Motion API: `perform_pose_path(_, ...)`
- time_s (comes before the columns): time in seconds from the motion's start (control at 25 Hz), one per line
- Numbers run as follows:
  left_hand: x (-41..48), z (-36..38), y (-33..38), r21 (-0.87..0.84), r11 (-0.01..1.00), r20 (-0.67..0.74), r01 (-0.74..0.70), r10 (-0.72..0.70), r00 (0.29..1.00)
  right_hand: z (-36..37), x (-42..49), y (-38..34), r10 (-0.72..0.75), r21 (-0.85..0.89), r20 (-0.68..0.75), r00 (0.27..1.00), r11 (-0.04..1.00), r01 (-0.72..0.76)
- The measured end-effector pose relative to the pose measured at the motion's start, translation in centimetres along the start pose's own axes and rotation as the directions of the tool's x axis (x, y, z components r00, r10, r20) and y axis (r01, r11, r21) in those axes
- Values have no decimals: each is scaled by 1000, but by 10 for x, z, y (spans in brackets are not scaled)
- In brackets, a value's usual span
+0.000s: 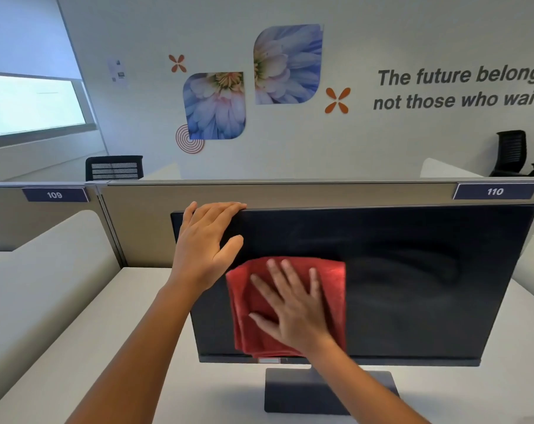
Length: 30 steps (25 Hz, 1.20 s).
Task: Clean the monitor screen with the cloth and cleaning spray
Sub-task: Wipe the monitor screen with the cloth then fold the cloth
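A dark monitor [412, 286] stands on a white desk, its screen off and faintly streaked. My left hand [206, 243] grips the monitor's top left corner, fingers over the upper edge and thumb on the screen. A folded red cloth [330, 286] lies flat against the lower left part of the screen. My right hand [293, 304] presses on the cloth with fingers spread. No spray bottle is in view.
The monitor's dark stand [290, 393] rests on the white desk [168, 347]. A beige partition [290, 194] with labels 109 and 110 runs right behind the monitor. A curved white divider [45, 286] rises on the left. Black office chairs stand beyond the partition.
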<state>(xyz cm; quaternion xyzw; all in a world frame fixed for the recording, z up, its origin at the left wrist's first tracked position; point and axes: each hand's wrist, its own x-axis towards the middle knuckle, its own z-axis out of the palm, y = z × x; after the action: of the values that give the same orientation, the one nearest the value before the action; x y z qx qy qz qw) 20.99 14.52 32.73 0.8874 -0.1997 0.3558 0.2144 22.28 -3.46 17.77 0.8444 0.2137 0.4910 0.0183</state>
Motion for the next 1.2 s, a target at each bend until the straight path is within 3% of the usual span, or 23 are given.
perform_pose_path(0.24,0,3,-1,17,1000,-14,2,-2,1000,-42,0,122,333,-88,-172,927,932,-351)
perform_pose_path(0.32,0,4,-2,17,1000,-17,0,0,1000,-54,-9,162,501,-85,-187,845,848,-522)
perform_pose_path(0.4,1,5,-1,20,1000,-21,0,1,1000,-61,-23,185,676,-10,-184,714,725,-689)
perform_pose_path(0.48,2,6,0,22,1000,-38,5,-4,999,-59,-39,188,771,53,-161,616,630,-775)
perform_pose_path(0.72,-6,12,0,46,999,-60,-16,19,998,-38,-87,141,862,72,0,508,506,-859)
perform_pose_path(0.8,-8,14,-1,67,997,-55,-27,31,998,-30,-99,116,866,66,92,492,488,-870)
perform_pose_path(0.96,-14,19,-4,102,994,-75,-38,46,996,-18,-104,67,811,50,239,534,539,-841)
perform_pose_path(1.2,-15,24,0,67,998,-133,-14,23,991,-5,-46,16,797,114,212,566,555,-824)
